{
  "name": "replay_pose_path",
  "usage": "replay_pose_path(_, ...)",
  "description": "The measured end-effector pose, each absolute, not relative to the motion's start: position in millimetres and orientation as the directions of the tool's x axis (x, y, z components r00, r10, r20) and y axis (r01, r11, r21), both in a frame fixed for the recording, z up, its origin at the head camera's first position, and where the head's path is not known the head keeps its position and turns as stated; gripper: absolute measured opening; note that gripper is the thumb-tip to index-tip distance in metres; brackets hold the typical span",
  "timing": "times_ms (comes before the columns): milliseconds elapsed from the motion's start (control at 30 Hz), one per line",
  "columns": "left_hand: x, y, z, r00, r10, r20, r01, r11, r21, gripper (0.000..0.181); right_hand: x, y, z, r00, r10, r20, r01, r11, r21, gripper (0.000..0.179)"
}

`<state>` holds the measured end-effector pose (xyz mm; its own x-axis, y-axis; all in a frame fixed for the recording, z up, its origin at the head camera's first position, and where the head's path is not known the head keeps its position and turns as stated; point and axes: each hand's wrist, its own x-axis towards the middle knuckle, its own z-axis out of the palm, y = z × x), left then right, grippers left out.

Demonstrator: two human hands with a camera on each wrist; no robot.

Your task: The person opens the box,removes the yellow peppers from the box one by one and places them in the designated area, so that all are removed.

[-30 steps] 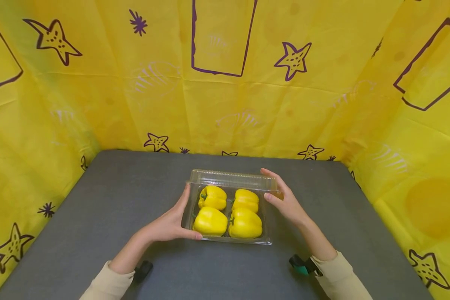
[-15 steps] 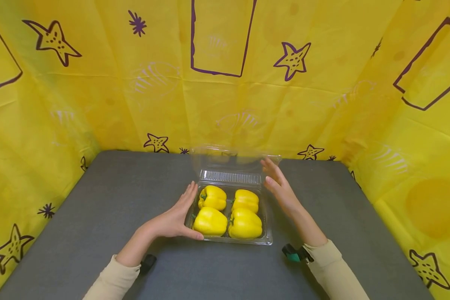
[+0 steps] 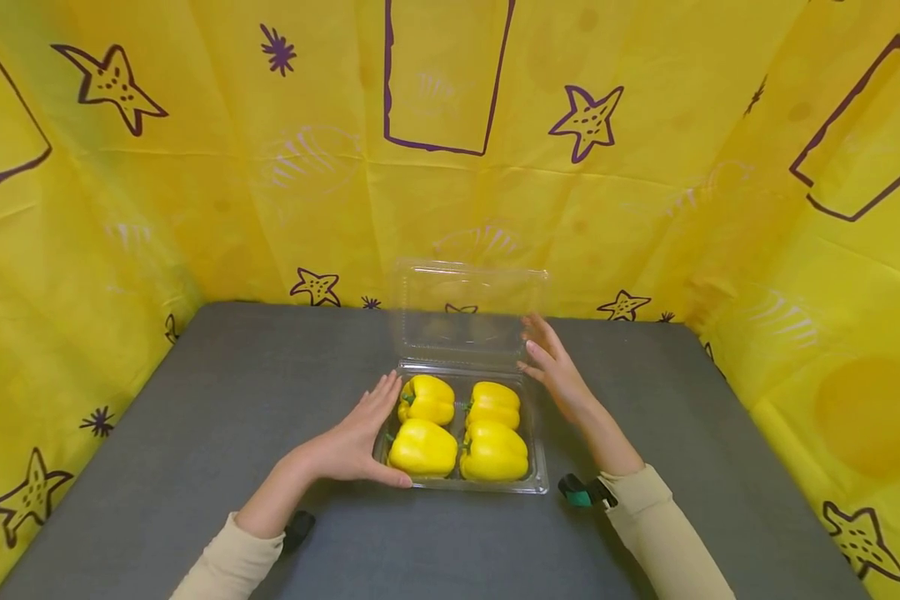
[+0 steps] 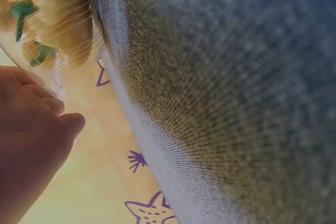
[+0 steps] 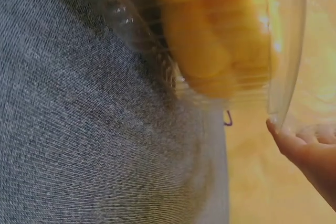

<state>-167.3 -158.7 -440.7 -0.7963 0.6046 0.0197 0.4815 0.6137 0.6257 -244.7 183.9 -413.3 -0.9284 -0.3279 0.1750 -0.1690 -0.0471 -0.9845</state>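
A clear plastic clamshell box [image 3: 538,467] sits on the table with several yellow bell peppers [image 3: 422,450] inside, green stems [image 4: 23,9] showing through its wall in the left wrist view. Its transparent lid [image 3: 471,292] stands raised at the back, hinged to the base. My left hand [image 3: 351,442] rests along the box's left side, fingers extended and thumb spread to the front left corner. Beside the back right corner, my right hand [image 3: 560,379] has its fingers loosely extended at the lid's right edge. In the right wrist view a fingertip [image 5: 273,124] meets the clear plastic.
The dark grey tabletop [image 3: 217,417] spreads around the box on all sides. A yellow cloth backdrop [image 3: 495,200] with starfish drawings rises behind the table and along both sides. Dark straps [image 3: 585,492] circle the wrists below light sleeves.
The lid has swung up and back from low over the peppers to standing raised. My right hand has loosened and moved slightly left with it. My left hand stays at the box's left side.
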Motion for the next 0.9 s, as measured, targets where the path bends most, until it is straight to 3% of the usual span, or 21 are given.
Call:
replay_pose_path(667, -157, -157, -436, -0.803, 0.595, -0.029, 0.455, 0.644, 0.615, 0.136, -257, 189, -436, -0.948, -0.309, -0.074, 0.123, -0.141, -0.982, 0.066)
replay_pose_path(900, -156, -157, -435, -0.806, 0.592, -0.03, 0.452, 0.647, 0.614, 0.136, -255, 190, -441, -0.934, -0.317, -0.164, 0.207, -0.106, -0.973, 0.071)
